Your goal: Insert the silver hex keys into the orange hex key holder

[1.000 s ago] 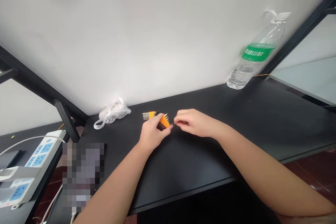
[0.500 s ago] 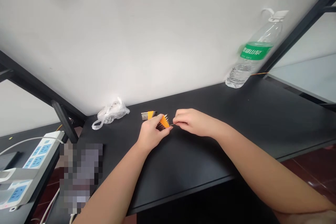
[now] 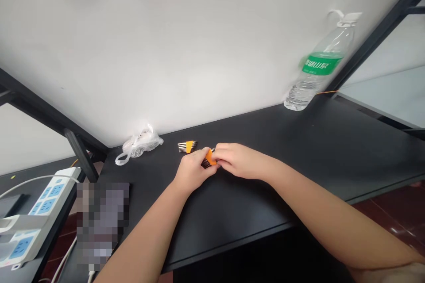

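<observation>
My left hand [image 3: 194, 169] is closed around an orange holder [image 3: 210, 157] with several slim dark metal bits in it, just above the black tabletop. My right hand [image 3: 234, 159] pinches at the holder's right end, its fingertips touching the orange part. The thin metal bit that showed between those fingers a moment before is now hidden by them. A second orange holder [image 3: 189, 146] with a row of slim metal bits lies on the table just beyond my left hand.
A crumpled clear plastic bag [image 3: 141, 142] lies by the wall at back left. A large water bottle [image 3: 318, 64] stands at back right. A power strip [image 3: 43, 212] with cables is at far left, beside a pixelated object [image 3: 106, 216] on the table's left side.
My right hand has moved slightly left and closed up to the holder. The thin bit that spanned the gap between the hands has dropped out of sight. The second holder stays put.
</observation>
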### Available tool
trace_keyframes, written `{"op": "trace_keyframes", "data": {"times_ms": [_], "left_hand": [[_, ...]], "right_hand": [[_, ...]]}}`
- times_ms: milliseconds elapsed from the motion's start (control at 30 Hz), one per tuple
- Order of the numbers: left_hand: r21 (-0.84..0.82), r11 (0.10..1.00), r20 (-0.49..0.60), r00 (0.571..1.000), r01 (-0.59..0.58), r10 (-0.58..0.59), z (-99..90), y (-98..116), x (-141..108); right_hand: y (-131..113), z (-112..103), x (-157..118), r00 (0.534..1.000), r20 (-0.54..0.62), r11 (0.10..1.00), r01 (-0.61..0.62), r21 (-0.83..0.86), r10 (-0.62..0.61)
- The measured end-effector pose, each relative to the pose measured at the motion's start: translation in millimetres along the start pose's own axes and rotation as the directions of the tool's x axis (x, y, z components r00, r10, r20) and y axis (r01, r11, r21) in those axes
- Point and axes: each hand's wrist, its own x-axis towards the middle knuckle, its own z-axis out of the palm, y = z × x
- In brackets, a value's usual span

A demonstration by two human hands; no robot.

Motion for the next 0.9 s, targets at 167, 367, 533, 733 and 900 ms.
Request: {"op": "trace_keyframes", "data": {"times_ms": [167, 367, 533, 733, 900], "left_hand": [[-0.001, 0.999, -0.057, 0.998, 0.034, -0.034, -0.8, -4, -1], [-0.036, 0.994, -0.182, 0.977, 0.104, -0.109, -1.9, -9, -2], [-0.099, 0.982, -0.187, 0.966, 0.16, -0.176, -6.6, -8, -1], [-0.09, 0.995, -0.065, 0.997, 0.036, -0.042, -2.2, -8, 2], [-0.036, 0.998, -0.025, 0.999, 0.045, -0.045, -0.5, -8, 3]], "right_hand": [[4, 9, 5, 0.982, -0.014, 0.896, -0.168, 0.411, 0.191], [15, 29, 14, 0.947, -0.223, 0.835, -0.077, 0.546, 0.233], [15, 36, 17, 0.911, -0.413, 0.985, 0.083, 0.152, -0.013], [22, 32, 19, 0.947, -0.268, 0.984, 0.162, -0.074, -0.176], [37, 42, 24, 0.973, -0.203, 0.994, 0.108, -0.011, -0.108]]}}
